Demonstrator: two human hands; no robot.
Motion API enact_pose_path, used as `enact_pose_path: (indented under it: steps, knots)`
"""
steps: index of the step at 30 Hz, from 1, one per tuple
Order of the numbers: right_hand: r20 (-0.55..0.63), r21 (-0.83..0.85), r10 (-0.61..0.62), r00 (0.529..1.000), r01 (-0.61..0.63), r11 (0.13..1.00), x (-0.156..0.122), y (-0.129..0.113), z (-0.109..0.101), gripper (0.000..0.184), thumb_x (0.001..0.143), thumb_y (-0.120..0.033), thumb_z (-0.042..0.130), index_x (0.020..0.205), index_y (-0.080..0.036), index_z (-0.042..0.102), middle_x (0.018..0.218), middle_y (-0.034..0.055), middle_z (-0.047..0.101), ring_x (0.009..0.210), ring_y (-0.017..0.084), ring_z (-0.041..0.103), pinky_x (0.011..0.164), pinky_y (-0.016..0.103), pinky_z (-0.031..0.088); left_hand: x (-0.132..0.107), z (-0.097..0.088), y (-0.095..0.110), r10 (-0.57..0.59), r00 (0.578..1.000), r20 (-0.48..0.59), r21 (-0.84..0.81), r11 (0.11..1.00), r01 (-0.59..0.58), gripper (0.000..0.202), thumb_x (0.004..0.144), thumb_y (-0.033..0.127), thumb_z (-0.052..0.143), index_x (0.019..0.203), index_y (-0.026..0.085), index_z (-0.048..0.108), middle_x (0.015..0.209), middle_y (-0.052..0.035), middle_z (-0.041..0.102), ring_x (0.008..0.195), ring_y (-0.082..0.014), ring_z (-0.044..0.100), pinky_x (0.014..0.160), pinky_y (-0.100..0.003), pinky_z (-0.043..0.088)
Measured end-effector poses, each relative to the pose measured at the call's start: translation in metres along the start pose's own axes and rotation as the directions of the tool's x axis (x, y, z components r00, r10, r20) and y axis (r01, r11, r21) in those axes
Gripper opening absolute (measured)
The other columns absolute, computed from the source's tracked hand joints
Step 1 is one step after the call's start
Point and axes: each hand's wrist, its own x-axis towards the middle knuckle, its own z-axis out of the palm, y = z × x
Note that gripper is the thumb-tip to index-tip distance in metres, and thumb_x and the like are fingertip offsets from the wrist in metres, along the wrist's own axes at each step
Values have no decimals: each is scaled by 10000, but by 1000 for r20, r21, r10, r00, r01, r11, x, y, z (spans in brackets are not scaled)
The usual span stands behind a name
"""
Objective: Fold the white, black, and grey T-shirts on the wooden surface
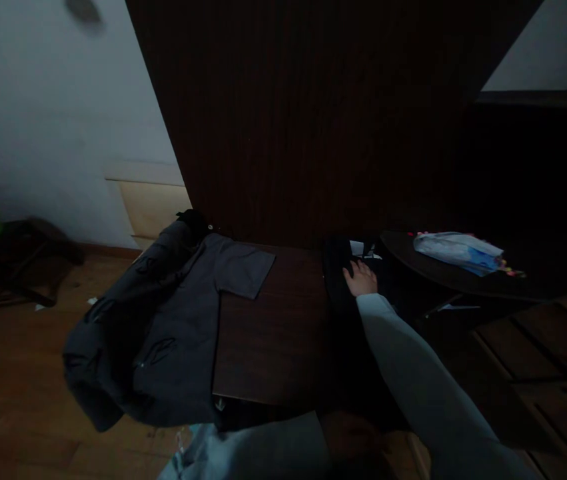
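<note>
My right hand reaches forward in a light grey sleeve and lies with its fingers stretched flat on a dark cloth thing at the right edge of a small dark wooden table. A bit of white shows on that dark thing just beyond the fingers. My left hand is low near the table's front edge, dim in the shadow, and its fingers cannot be made out. A grey jacket is spread over the left half of the table and hangs over its left side.
A dark slatted panel stands behind the table. A round dark side table at the right holds a plastic bag. A dark stool with a green-and-white thing stands at far left on the wooden floor.
</note>
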Motion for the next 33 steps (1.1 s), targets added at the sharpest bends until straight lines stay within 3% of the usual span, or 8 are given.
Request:
enact_pose_path:
  steps: [4,6,10,13,20,24,29,33]
  knots:
    - [6,21,-7,1000,7,1000,1,2,2,520,889,-384,257,1305,-121,424,1391,105,348,1282,226,296,1041,392,242,-71,-58,39,209,972,-106,539,834,-121,346,782,446,479,959,194,637,980,-37,665,919,-165,593,837,-259,427]
    - [-6,33,-8,1000,9,999,2,3,4,517,881,-380,265,1291,-120,441,1381,113,362,1273,227,306,1033,395,252,-105,-90,56,299,877,-376,729,680,81,339,793,398,450,1022,202,605,923,-44,673,854,-170,605,777,-263,437]
    - [-65,50,-18,998,21,999,5,5,10,508,866,-375,273,1256,-122,477,1345,123,409,1245,231,340,1006,404,282,-152,-140,70,427,627,-652,716,617,325,374,804,439,401,1006,169,565,756,-39,637,707,-164,595,663,-258,436]
    - [-73,33,-29,997,32,999,4,5,12,497,861,-361,278,1238,-119,492,1321,130,436,1227,234,361,993,401,294,-160,-163,69,408,576,-708,681,610,405,336,795,468,426,915,175,540,660,-3,588,624,-144,570,588,-232,414]
    - [-62,-254,-181,982,160,954,-5,-6,-13,417,820,-309,369,1052,-48,595,1100,187,564,1025,294,487,890,402,338,-148,-191,67,382,402,-832,519,278,809,259,813,319,442,972,124,503,993,-150,585,943,-267,565,704,-310,419]
    - [-39,-218,-262,964,248,944,-11,-38,-32,341,798,-245,414,1027,-84,609,1103,161,560,1037,267,489,898,374,339,-149,-201,65,347,418,-840,530,356,769,193,867,233,341,924,162,511,977,-113,600,912,-217,583,702,-276,403]
    - [62,251,-458,887,430,867,-49,-119,-32,244,798,-195,421,878,-140,644,1033,98,604,989,188,529,877,294,379,-159,-222,53,350,335,-875,481,712,511,161,861,238,370,743,194,472,772,-34,583,772,-164,569,698,-255,388]
    - [432,742,-645,631,158,651,-107,-188,-20,335,845,-370,408,763,-131,629,728,61,644,623,126,573,624,246,443,-172,-227,52,459,212,-863,473,881,15,232,818,367,378,661,199,410,640,4,446,674,-143,488,680,-254,405]
